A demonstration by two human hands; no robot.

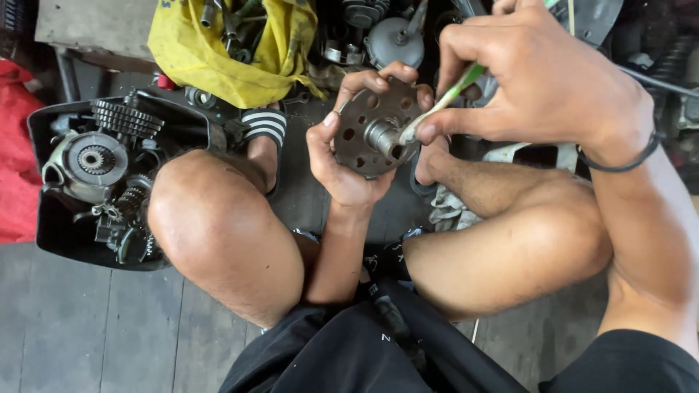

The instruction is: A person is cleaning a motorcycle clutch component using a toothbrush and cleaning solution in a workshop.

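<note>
Overhead, seated person, knees apart, two bare hands at work above the dark plank floor [87, 335]. Left hand [342, 156] curled round the rim of one round, dark grey metal disc [373, 127], drilled with a ring of small holes and carrying one raised central hub; thumb on the near rim, fingertips over the far rim. Disc held face-up between the knees. Right hand [542, 80] pinched closed on one thin green-and-white brush handle [455, 91]; its tip touches the hub. One dark band on the right wrist.

Toward the floor's left edge: one black plastic tray [51, 233] holding engine parts, among them two toothed gears and one round clutch-like drum. Beyond the tray, near the far edge: one yellow cloth bag [218, 65] with metal tools inside, count unclear. One black-and-white striped sandal [266, 127] on the left foot.
</note>
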